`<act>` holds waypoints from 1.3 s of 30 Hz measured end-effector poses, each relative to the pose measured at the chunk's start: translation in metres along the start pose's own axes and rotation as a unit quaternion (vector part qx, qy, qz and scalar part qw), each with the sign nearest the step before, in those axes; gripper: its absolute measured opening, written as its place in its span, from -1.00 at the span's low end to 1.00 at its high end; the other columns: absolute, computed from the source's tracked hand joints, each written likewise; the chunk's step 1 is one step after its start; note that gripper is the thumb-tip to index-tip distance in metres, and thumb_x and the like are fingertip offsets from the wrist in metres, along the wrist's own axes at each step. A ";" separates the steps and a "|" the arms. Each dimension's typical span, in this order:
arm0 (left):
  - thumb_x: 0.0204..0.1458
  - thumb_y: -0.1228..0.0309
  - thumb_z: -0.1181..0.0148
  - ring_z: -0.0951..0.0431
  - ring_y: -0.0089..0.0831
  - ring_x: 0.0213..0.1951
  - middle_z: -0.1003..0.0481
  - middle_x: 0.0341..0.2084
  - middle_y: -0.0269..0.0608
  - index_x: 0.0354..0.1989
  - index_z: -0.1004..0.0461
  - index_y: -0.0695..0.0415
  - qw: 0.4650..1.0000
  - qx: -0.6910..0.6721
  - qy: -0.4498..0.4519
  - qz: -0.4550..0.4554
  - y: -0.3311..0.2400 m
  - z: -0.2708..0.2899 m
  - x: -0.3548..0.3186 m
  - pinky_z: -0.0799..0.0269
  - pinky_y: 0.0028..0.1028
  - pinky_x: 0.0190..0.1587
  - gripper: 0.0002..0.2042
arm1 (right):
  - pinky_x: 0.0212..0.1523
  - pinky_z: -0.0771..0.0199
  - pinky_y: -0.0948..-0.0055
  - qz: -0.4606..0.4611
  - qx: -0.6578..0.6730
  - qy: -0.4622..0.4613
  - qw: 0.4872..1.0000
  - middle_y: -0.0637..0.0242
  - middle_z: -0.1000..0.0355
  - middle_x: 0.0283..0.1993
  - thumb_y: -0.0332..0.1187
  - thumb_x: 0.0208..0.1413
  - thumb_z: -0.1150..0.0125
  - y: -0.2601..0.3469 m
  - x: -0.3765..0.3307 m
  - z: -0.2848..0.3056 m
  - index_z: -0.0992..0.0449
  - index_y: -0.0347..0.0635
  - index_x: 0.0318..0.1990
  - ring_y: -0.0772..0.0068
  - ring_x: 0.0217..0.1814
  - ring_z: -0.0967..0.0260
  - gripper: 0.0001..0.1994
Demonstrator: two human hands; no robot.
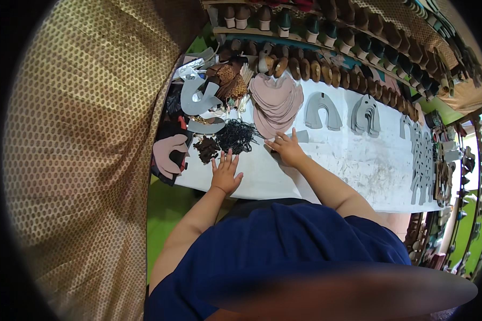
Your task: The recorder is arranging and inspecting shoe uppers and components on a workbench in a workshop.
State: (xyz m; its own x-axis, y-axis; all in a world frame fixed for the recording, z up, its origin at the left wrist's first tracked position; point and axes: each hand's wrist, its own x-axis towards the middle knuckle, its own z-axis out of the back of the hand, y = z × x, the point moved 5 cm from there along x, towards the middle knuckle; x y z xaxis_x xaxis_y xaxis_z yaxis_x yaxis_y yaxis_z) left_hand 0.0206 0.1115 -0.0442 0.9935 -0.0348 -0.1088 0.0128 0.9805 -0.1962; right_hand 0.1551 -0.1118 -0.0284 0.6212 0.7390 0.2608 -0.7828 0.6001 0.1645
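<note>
Both splayed: left hand [226, 176], right hand [287, 148]; black tangle [234, 136] too fine to resolve.

Black cords [235, 136] lie just beyond the spread left grip [226, 175]; pink pieces [276, 104] just beyond the right grip [286, 148]; gray arches [333, 113] right of it on the tabletop [348, 174].

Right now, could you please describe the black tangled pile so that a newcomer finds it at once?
On the white table, look toward the left end, just beyond the person's left hand. There, between a small dark-brown heap and the stacked pink pieces, lies the black pile; its loose, stringy tangle sets it apart from both.
</note>
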 end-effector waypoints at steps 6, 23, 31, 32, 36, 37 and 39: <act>0.08 0.05 -0.12 0.19 0.06 0.49 0.15 0.49 0.00 0.43 -0.11 -0.02 1.000 -0.017 -0.013 -0.017 0.000 -0.002 0.001 0.44 0.29 0.38 -0.28 | 0.41 0.11 -0.32 -0.098 0.067 -0.049 0.992 0.45 -0.45 -0.11 -0.41 -0.07 -0.28 -0.024 -0.019 0.004 -0.61 0.09 -0.43 0.18 0.30 -0.26 -0.93; -0.05 0.16 -0.31 0.28 0.27 0.47 0.09 0.46 0.19 -0.29 -0.65 -0.04 0.982 -0.124 -0.091 -0.108 -0.137 0.017 0.112 0.44 0.32 0.36 -0.78 | 0.40 0.01 -0.14 -0.119 0.112 -0.098 0.982 0.37 -0.44 0.12 -0.43 -0.09 -0.28 -0.036 -0.059 -0.004 -0.60 0.19 -0.06 0.14 0.35 -0.21 -0.63; -0.06 0.25 -0.31 0.17 0.19 0.46 -0.03 0.45 0.01 -0.48 -0.65 0.01 0.982 -0.061 -0.140 -0.111 -0.138 -0.001 0.124 0.32 0.30 0.36 -0.87 | 0.41 0.05 -0.05 -0.114 0.106 -0.073 0.985 0.40 -0.40 0.18 -0.43 -0.02 -0.19 -0.037 -0.061 -0.004 -0.50 0.09 0.12 0.22 0.40 -0.17 -0.53; -0.07 0.26 -0.32 0.15 0.18 0.46 -0.04 0.45 -0.03 -0.49 -0.65 0.00 0.982 -0.052 -0.146 -0.110 -0.138 0.001 0.123 0.29 0.29 0.35 -0.88 | 0.41 0.05 -0.04 -0.120 0.108 -0.066 0.985 0.40 -0.39 0.18 -0.44 -0.02 -0.19 -0.038 -0.061 -0.005 -0.48 0.08 0.16 0.22 0.40 -0.16 -0.50; -0.08 0.28 -0.32 0.16 0.16 0.47 -0.01 0.46 -0.04 -0.49 -0.65 0.02 0.987 -0.080 -0.112 -0.077 -0.132 0.002 0.116 0.27 0.33 0.34 -0.89 | 0.42 0.06 -0.03 -0.121 0.112 -0.062 0.984 0.39 -0.38 0.19 -0.44 -0.01 -0.19 -0.037 -0.060 -0.006 -0.47 0.09 0.18 0.22 0.42 -0.13 -0.48; -0.09 0.28 -0.33 0.15 0.15 0.47 -0.01 0.46 -0.06 -0.51 -0.64 0.01 0.987 -0.080 -0.119 -0.077 -0.130 0.000 0.114 0.26 0.33 0.33 -0.89 | 0.42 0.06 -0.03 -0.120 0.113 -0.063 0.984 0.39 -0.38 0.19 -0.44 -0.01 -0.19 -0.036 -0.060 -0.005 -0.47 0.09 0.18 0.22 0.42 -0.13 -0.48; -0.09 0.29 -0.33 0.14 0.15 0.47 -0.02 0.46 -0.08 -0.53 -0.64 0.01 0.986 -0.079 -0.127 -0.076 -0.129 0.001 0.114 0.26 0.34 0.33 -0.89 | 0.42 0.07 -0.05 -0.117 0.113 -0.040 0.986 0.35 -0.37 0.20 -0.45 -0.01 -0.17 -0.037 -0.060 -0.004 -0.39 0.04 0.26 0.20 0.42 -0.12 -0.43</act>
State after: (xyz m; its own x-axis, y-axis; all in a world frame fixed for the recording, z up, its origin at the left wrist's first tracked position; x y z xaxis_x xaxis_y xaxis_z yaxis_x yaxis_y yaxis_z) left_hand 0.1321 -0.0186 -0.0304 0.9780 -0.1103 0.1768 0.1662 0.9248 -0.3422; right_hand 0.1475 -0.1769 -0.0543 0.7882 0.5566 0.2625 -0.6116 0.6616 0.4337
